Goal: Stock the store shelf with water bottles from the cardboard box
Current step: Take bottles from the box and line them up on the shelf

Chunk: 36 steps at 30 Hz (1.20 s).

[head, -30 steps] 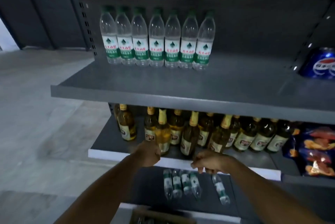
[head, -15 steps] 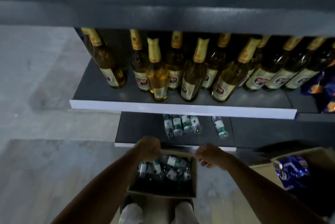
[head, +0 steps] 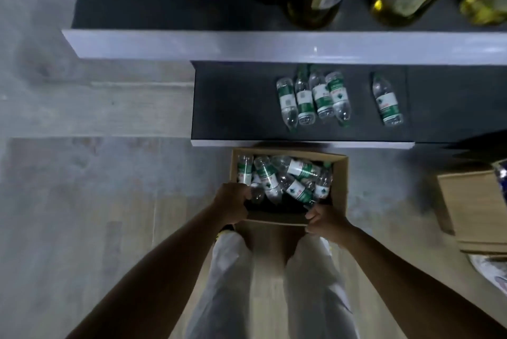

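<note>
Grey floor (head: 82,174) fills the left of the frame. Lower centre, the left hand (head: 233,205) has its fingers curled over the near left rim of the open cardboard box (head: 340,188), which holds a jumble of water bottles (head: 285,182). Above it, on the dark bottom shelf (head: 233,103), four bottles (head: 312,100) lie side by side, a fifth bottle (head: 386,100) apart to their right. The right hand (head: 325,222) grips the box's near right corner. A second carton (head: 474,201) sits at the right edge
</note>
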{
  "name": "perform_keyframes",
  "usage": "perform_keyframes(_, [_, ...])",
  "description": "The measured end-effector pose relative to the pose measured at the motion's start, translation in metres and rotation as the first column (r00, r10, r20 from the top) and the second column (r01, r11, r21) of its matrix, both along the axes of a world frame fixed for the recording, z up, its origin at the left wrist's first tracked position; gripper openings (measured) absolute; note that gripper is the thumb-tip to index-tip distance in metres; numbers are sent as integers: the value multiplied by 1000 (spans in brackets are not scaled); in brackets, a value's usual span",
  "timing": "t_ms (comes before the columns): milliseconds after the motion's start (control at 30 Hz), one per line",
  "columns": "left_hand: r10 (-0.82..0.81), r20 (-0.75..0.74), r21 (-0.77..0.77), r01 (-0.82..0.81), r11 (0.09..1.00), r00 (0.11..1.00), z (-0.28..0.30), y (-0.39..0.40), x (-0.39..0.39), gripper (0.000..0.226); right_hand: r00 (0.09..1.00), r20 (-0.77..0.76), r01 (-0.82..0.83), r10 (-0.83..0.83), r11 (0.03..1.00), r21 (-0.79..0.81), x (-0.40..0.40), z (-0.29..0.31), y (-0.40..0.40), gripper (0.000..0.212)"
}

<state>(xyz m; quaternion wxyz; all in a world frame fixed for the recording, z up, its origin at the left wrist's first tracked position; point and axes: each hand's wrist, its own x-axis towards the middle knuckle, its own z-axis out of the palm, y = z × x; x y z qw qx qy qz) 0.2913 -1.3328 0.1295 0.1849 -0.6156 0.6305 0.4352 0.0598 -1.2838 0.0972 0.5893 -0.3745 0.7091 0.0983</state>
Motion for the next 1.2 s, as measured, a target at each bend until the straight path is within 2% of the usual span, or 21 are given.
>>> perform_keyframes(133, [51, -15, 11, -51, 999, 999, -48, 11, 17, 30, 1000, -20, -2, 2, 1000, -21, 20, -56, 10, 32])
perform_keyframes(367, [229, -31, 11, -228, 974, 973, -129, 25, 19, 34, 996, -86, 15, -22, 996, -88, 36, -152, 6, 62])
perform_keyframes(500, [281, -72, 15, -281, 960, 957, -170, 27, 23, 28, 992, -115, 30, -45, 991, -127, 45, -202, -8, 62])
perform_keyframes(733, [279, -53, -15, -280, 960, 959, -231, 9, 34, 24, 979, 27, 203, -202, 959, -195, 66, -268, -32, 71])
perform_keyframes(833, [271, -75, -25, -273, 962, 960, -249, 0, 34, 20, 989, -44, 123, -138, 961, -249, 71, -288, -39, 70])
perform_keyframes(900, [265, -78, -44, -269, 962, 961, -258, -4, 32, 19, 990, -138, -54, 3, 929, -367, 70, -299, -44, 59])
perform_keyframes(933, [269, -80, -55, -274, 960, 960, -262, -5, 32, 18, 963, -227, -239, 147, 857, -456, 68, -303, -45, 53])
perform_keyframes(967, [271, -81, -66, -277, 959, 959, -265, -5, 31, 18, 894, -320, -443, 313, 721, -532, 66, -308, -47, 48])
perform_keyframes(1000, [269, -76, -83, -275, 958, 960, -269, -5, 30, 18, 792, -398, -608, 463, 539, -582, 64, -314, -47, 43])
perform_keyframes(1033, [264, -67, -104, -270, 957, 962, -271, -5, 30, 17, 663, -465, -724, 587, 343, -599, 63, -320, -47, 39])
perform_keyframes(1100, [267, -56, -138, -272, 952, 962, -275, -4, 30, 17, 371, -519, -857, 770, 69, -511, 66, -326, -48, 31])
perform_keyframes(1133, [271, -58, -150, -277, 949, 961, -277, -4, 31, 16, 269, -526, -893, 807, 5, -451, 67, -330, -49, 30])
perform_keyframes(1200, [283, -58, -169, -289, 942, 957, -280, -4, 32, 16, 161, -529, -926, 833, -58, -374, 73, -333, -60, 32])
